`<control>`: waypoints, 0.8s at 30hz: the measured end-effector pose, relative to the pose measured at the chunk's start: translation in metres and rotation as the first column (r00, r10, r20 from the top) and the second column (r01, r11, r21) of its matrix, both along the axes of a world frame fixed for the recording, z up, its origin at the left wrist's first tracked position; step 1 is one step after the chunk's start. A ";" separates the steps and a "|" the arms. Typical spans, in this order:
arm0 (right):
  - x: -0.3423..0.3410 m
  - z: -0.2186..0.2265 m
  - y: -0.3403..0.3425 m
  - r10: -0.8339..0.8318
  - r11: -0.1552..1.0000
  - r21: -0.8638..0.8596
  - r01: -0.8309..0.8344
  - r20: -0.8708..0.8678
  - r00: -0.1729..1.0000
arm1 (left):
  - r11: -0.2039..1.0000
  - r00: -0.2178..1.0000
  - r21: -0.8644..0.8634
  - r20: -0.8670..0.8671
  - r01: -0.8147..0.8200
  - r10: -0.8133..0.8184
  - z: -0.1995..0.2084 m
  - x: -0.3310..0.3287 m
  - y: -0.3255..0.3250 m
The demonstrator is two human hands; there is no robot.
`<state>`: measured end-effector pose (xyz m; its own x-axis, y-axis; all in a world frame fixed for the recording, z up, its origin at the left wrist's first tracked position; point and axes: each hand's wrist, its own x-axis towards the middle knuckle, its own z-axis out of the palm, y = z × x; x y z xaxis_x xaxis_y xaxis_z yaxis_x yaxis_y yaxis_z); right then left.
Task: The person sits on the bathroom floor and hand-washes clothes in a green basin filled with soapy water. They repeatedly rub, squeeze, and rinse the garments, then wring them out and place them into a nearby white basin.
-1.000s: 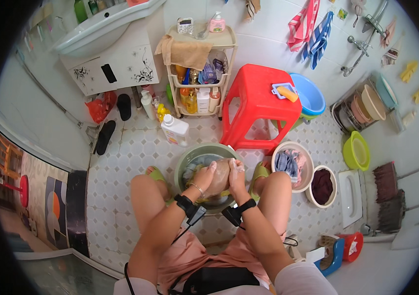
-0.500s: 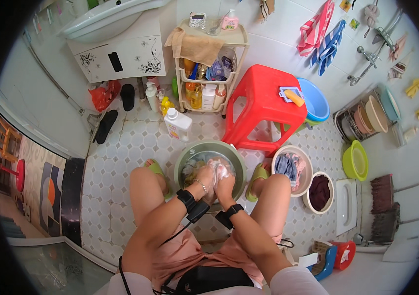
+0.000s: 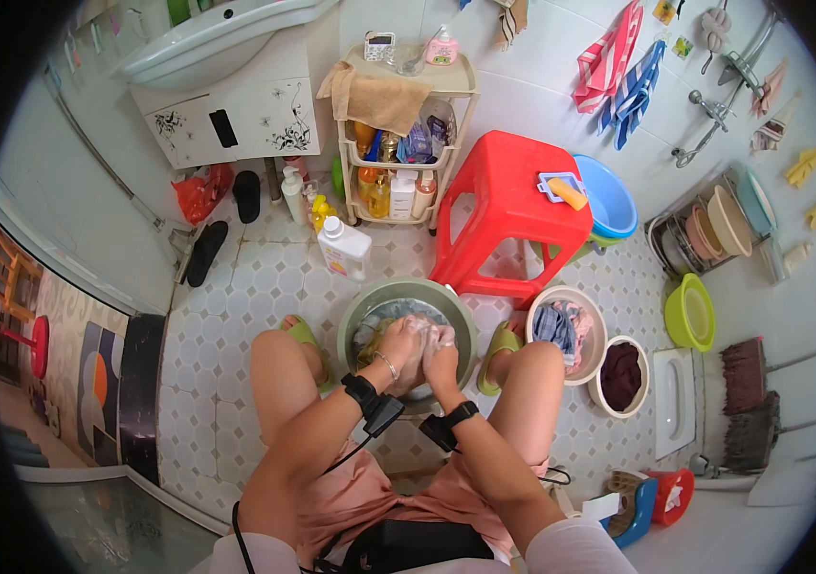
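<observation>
Nearest the body, a black wrist unit [image 3: 383, 418] is worn on the left forearm and another wrist unit [image 3: 440, 432] on the right; both are positioned just short of the basin. Wetting could be caused by splashing or by deeper immersion of the wrists. The black cable [image 3: 355, 453] leading from the left unit could be snagged on the knee if the arm is swung outward.

A wet tan cloth [image 3: 414, 370] is held bunched between the left hand [image 3: 398, 342] and the right hand [image 3: 441, 355], over the inside of the grey-green basin [image 3: 347, 325]. Each grip appears closed on the cloth, with the fingers curled in; the exact finger closure is obscured by suds. Slippage could be caused by the soapy film, and the cloth could be dropped back among the soaking laundry [image 3: 367, 344].

Water could be thrown over the rim by vigorous rubbing. The tiled floor [image 3: 212, 373] under the green slippers [image 3: 304, 349] would then be made slick.

To the right, the basin of mixed clothes [image 3: 554, 323] could be splashed with suds. Beyond the rim, the white bottle [image 3: 344, 251] could be tipped if the basin is pushed forward.

Farther off, the yellow bar [image 3: 567, 194], lying partly across its dish on the red stool [image 3: 513, 172], could be dislodged if the stool is bumped.
</observation>
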<state>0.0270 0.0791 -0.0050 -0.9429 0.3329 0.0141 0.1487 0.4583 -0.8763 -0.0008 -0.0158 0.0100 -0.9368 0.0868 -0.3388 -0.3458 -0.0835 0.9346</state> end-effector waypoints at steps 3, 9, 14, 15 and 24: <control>-0.008 0.001 0.004 -0.024 0.989 -0.140 0.049 0.177 0.984 | 0.943 0.929 -0.320 -0.313 0.091 -0.196 -0.015 -0.003 -0.005; -0.008 0.019 0.016 0.190 0.579 -0.813 0.066 0.213 0.958 | 0.754 0.819 -0.600 -0.271 0.268 -0.506 -0.014 -0.001 -0.014; -0.015 0.026 0.026 0.181 0.612 -0.789 -0.046 0.083 0.980 | 0.866 0.936 -0.480 -0.221 0.139 -0.273 0.005 -0.016 -0.029; -0.015 0.029 0.024 0.186 0.612 -0.790 -0.049 0.083 0.979 | 0.878 0.933 -0.474 -0.283 0.063 -0.220 0.002 -0.018 -0.033; -0.013 0.044 0.028 0.330 0.673 -0.682 -0.286 -0.069 0.941 | 0.805 0.746 -0.417 -0.346 0.421 -0.569 0.018 -0.013 -0.034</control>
<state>0.0136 0.1070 0.0388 -0.9853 -0.0780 -0.1520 0.1658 -0.2221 -0.9608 -0.0137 -0.0498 0.0276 -0.8372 0.5469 0.0036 0.1898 0.2844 0.9397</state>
